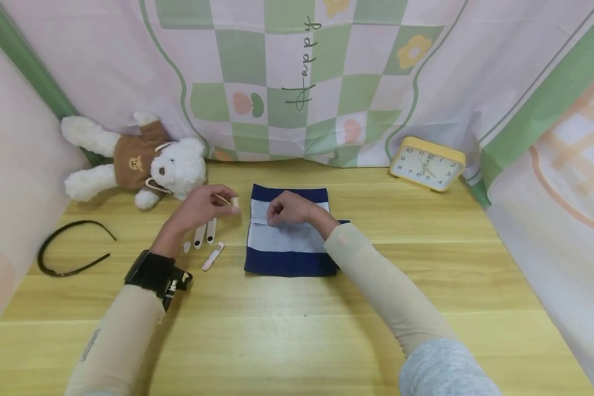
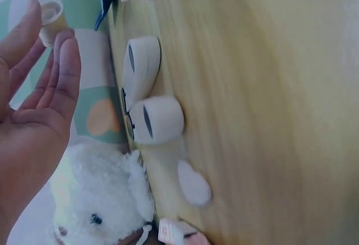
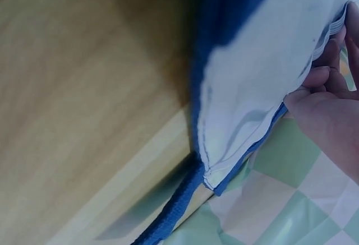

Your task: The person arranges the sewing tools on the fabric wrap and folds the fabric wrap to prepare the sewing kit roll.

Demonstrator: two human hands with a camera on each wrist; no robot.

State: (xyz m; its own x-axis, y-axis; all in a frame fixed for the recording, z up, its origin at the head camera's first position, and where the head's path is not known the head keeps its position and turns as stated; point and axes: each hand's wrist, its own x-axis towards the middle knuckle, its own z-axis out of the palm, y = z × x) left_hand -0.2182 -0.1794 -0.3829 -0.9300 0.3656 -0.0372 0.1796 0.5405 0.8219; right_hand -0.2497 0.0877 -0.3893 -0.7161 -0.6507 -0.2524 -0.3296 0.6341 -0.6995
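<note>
In the head view my left hand (image 1: 203,206) is raised beside the pouch. Its thumb and fingers pinch a small cream cylinder (image 1: 235,202), whose hollow end shows in the left wrist view, where the cylinder (image 2: 54,26) looks like a short tube. A navy and white fabric pouch (image 1: 289,265) lies flat on the table. Over its white panel, my right hand (image 1: 293,209) has curled fingers. In the right wrist view that hand (image 3: 331,102) pinches the pouch's pale upper edge (image 3: 325,40), which looks ribbed; the fingertips are partly hidden.
Near my left hand lie two white rounded pieces (image 1: 198,236), a small white oval (image 1: 187,247) and a slim pink-white tool (image 1: 213,257). A black headband (image 1: 44,250) and a plush bear (image 1: 133,159) are at left. A yellow clock (image 1: 425,165) stands back right.
</note>
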